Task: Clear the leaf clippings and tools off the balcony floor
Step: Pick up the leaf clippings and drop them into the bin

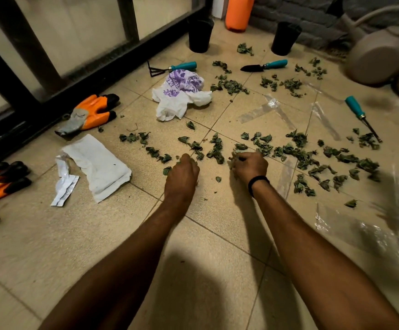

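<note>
here, left hand (181, 173) and right hand (250, 166) both clench fingers round leaf clippings (216, 148) on the floor (217, 236).

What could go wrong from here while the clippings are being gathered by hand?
1. The left hand and right hand each clutch a fistful of leaf clippings; bits may spill back onto the floor tiles when lifted.
2. The pointed weeder lies among clippings further right; bare fingers could get pricked, while the orange gloves lie unused.
3. The clear plastic sheet is hard to see and might slip underfoot.
</note>
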### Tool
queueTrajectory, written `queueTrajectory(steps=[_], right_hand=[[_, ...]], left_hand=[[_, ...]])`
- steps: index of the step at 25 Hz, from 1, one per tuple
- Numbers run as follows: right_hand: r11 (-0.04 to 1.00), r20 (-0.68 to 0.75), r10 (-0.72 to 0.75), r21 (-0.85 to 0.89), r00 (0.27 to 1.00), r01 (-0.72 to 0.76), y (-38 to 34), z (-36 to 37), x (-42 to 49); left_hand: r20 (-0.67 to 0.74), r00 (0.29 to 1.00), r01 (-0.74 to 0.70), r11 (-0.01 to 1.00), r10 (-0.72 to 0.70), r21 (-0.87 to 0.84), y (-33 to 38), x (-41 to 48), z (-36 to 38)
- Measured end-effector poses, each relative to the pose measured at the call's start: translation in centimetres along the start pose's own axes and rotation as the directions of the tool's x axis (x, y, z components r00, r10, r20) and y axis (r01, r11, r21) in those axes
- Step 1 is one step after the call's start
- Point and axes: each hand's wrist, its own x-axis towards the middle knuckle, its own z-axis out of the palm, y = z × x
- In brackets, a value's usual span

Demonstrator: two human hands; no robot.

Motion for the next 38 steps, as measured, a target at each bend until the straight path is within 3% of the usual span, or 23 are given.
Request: queueTrajectory(steps=[1, 2, 4, 6, 8, 10, 14, 19, 23, 25, 27, 32, 38], right_hand=[[0.965, 0.044, 0.129, 0.224, 0.991, -0.135, 0.0, -0.6, -0.4], [0.866, 0.134, 0.224, 0.428, 0.965, -0.260, -0.2, -1.2, -1.0], [0.629, 0.334, 0.252, 0.656, 0.908, -0.416, -0.8, -2.4, -2.7], [0.483, 0.472, 0.207, 0.713, 0.857, -0.509, -1.8, -3.4, -5.0], [0.391, 0.561, 0.157, 0.720, 0.813, -0.573, -3.0, -4.0, -7.6], [0.348, 0.629, 0.086, 0.708, 0.772, -0.615, -4.7, -3.9, -10.2], [0.456, 0.698, -0.040, 0.649, 0.715, -0.609, -10.6, -2.1, -16.0], [0.551, 0.770, -0.204, 0.600, 0.604, -0.579, -21.6, 3.3, -25.0], [0.613, 0.837, -0.321, 0.540, 0.443, -0.576, -28.8, 8.3, -33.2], [0.624, 0.861, -0.352, 0.508, 0.367, -0.593, -31.7, 10.7, -37.2], [0.675, 0.893, -0.363, 0.449, 0.267, -0.586, -34.0, 12.8, -42.3], [0.834, 0.937, -0.349, 0.307, -0.008, -0.458, -37.8, 17.4, -55.7], [0.917, 0.944, -0.223, 0.119, -0.242, -0.381, -40.3, 21.4, -70.0]], left_hand=[[-0.007, 0.999, 0.033, 0.988, -0.035, -0.151, 0.1, -0.4, -0.9], [-0.008, 0.997, 0.073, 0.951, -0.079, -0.301, 0.2, -0.9, -2.0], [0.074, 0.971, 0.229, 0.780, -0.229, -0.582, 0.7, -1.6, -3.9], [0.271, 0.878, 0.438, 0.429, -0.396, -0.790, 0.9, -1.9, -6.1], [0.488, 0.780, 0.535, 0.014, -0.393, -0.845, 0.4, -2.6, -9.0], [0.562, 0.759, 0.504, -0.251, -0.329, -0.827, -0.4, -3.7, -11.5], [0.548, 0.795, 0.349, -0.542, -0.262, -0.765, -1.7, -7.1, -18.0], [0.377, 0.886, 0.150, -0.605, -0.269, -0.782, -6.7, -12.4, -30.7], [0.232, 0.897, -0.011, -0.543, -0.376, -0.839, -13.1, -17.8, -39.8], [0.152, 0.893, -0.135, -0.575, -0.424, -0.807, -16.4, -21.1, -43.6], [0.093, 0.859, -0.266, -0.594, -0.503, -0.759, -19.3, -25.0, -46.4], [-0.063, 0.758, -0.503, -0.520, -0.649, -0.690, -25.7, -33.5, -52.1], [-0.296, 0.528, -0.799, -0.347, -0.796, -0.492, -30.7, -47.0, -61.0]])
